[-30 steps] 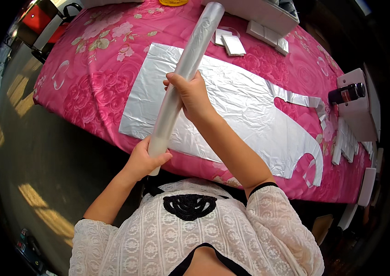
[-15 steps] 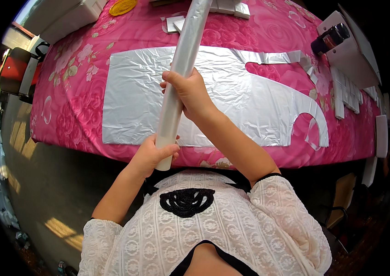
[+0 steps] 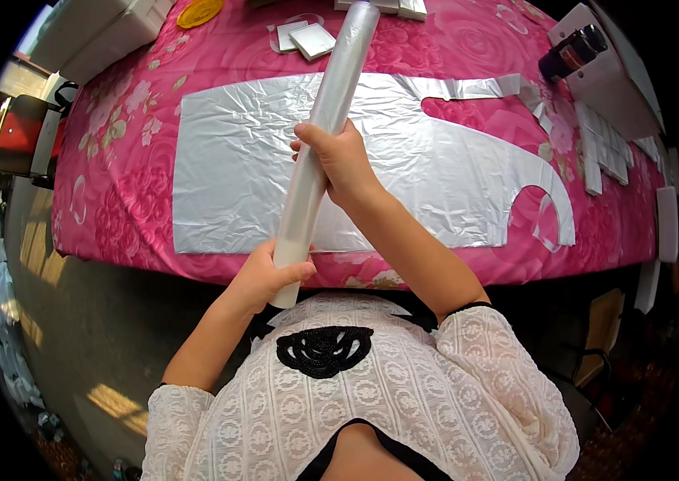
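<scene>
A long roll of clear plastic film (image 3: 341, 84) slants upward away from my body, held in both hands. My left hand (image 3: 263, 276) is wrapped round its near end, close to the table's front edge. Higher up, about the middle of the roll, my right hand (image 3: 338, 160) grips it with the thumb across the top. Under the roll a silver, crinkled sheet cut in the shape of an apron (image 3: 235, 168) lies flat on the table, with strap-like loops at its right side. The roll hides part of the silver sheet.
A pink floral cloth covers the table (image 3: 127, 216). At the far side lie white flat packets (image 3: 312, 40) and a yellow disc (image 3: 199, 12). On the right are a dark bottle (image 3: 572, 54), a white box (image 3: 620, 88) and several white packs (image 3: 602, 148). A chair (image 3: 598, 337) stands lower right.
The roll's far end has come down into view, and its near end sits slightly lower. Both hands keep their grip. The view of the table has shifted slightly.
</scene>
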Demonstrator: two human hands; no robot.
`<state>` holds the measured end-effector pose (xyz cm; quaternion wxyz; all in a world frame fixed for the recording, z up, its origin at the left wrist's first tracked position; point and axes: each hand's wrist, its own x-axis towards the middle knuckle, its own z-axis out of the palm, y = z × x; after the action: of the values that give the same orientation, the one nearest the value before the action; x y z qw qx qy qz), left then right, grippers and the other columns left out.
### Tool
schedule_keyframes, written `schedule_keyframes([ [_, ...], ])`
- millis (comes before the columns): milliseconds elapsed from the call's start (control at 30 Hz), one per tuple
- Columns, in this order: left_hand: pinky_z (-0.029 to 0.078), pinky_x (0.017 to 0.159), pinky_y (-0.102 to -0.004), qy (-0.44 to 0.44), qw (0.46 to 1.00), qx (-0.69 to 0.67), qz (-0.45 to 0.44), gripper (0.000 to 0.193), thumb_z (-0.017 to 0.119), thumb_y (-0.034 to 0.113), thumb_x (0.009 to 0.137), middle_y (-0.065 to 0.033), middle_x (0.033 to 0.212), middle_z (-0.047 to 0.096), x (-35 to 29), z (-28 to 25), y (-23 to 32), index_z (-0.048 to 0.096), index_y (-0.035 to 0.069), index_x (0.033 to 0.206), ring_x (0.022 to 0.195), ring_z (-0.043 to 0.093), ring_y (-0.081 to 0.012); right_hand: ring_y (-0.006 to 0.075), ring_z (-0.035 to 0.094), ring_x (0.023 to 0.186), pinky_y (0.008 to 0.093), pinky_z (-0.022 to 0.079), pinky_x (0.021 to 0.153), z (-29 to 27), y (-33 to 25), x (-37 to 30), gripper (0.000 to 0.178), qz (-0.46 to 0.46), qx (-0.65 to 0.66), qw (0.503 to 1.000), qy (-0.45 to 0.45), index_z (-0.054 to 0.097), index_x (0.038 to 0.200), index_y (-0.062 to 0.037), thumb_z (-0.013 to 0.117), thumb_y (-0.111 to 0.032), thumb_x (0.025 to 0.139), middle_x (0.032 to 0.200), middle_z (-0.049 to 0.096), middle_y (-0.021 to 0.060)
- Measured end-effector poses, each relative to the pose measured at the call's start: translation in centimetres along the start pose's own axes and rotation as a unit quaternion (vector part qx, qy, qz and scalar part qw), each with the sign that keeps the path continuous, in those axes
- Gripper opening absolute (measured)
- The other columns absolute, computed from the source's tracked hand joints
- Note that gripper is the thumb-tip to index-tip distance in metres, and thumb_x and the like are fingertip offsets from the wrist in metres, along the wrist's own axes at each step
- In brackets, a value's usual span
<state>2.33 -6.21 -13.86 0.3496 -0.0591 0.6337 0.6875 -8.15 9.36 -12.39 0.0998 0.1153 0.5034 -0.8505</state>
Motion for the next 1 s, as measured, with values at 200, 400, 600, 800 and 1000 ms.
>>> schedule_keyframes([
  [200, 0.047, 0.058, -0.0256, -0.057, 0.985, -0.157, -0.037, 0.038, 0.07, 0.018, 0.07, -0.0036, 0.077, 0.054, 0.1, 0.6, 0.5, 0.05, 0.001, 0.097, 0.064, 0.054, -0.0109, 0.0163, 0.057, 0.078, 0.031, 0.051, 0.069, 0.2, 1.6, -0.4, 0.061, 0.024, 0.069, 0.993, -0.092, 0.037, 0.116, 0.0015, 0.07, -0.025, 0.072, 0.088, 0.055, 0.0107],
  [400, 0.047, 0.059, -0.0257, -0.1, 0.972, -0.209, -0.04, 0.039, 0.07, 0.018, 0.069, -0.0034, 0.076, 0.052, 0.5, 0.5, 0.2, 0.049, 0.002, 0.097, 0.065, 0.054, -0.0107, 0.0161, 0.057, 0.078, 0.0308, 0.05, 0.069, -0.2, 2.0, -0.6, 0.06, 0.033, 0.066, 0.994, -0.081, 0.036, 0.116, -0.0005, 0.07, -0.024, 0.072, 0.088, 0.054, 0.0097],
  [600, 0.049, 0.061, -0.0297, -0.083, 0.988, -0.127, 0.005, 0.046, 0.067, 0.036, 0.075, -0.0086, 0.088, 0.058, 0.9, 0.0, -0.3, 0.048, 0.003, 0.101, 0.074, 0.057, -0.0146, 0.016, 0.057, 0.077, 0.0309, 0.05, 0.068, -1.0, 3.8, -1.1, 0.058, 0.072, 0.062, 0.994, -0.048, 0.036, 0.116, -0.0012, 0.069, -0.022, 0.072, 0.088, 0.053, 0.0096],
  [800, 0.05, 0.056, -0.0266, 0.025, 0.998, -0.059, 0.003, 0.059, 0.046, 0.057, 0.084, -0.0089, 0.082, 0.06, 1.6, -1.7, -2.8, 0.05, 0.001, 0.104, 0.066, 0.059, -0.0138, 0.0165, 0.056, 0.081, 0.0328, 0.05, 0.071, -0.8, 6.9, -2.2, 0.062, 0.131, 0.072, 0.986, -0.071, 0.033, 0.121, 0.0001, 0.068, -0.02, 0.074, 0.089, 0.054, 0.0097],
  [1000, 0.048, 0.058, -0.0267, -0.012, 0.998, 0.025, -0.06, 0.035, 0.055, 0.034, 0.086, -0.006, 0.075, 0.058, -1.1, -3.2, -3.5, 0.051, 0.002, 0.098, 0.063, 0.056, -0.0128, 0.017, 0.057, 0.085, 0.0317, 0.049, 0.075, -5.5, 4.2, 3.5, 0.053, 0.06, 0.081, 0.995, -0.008, 0.037, 0.12, 0.002, 0.064, -0.016, 0.078, 0.095, 0.055, 0.0102],
])
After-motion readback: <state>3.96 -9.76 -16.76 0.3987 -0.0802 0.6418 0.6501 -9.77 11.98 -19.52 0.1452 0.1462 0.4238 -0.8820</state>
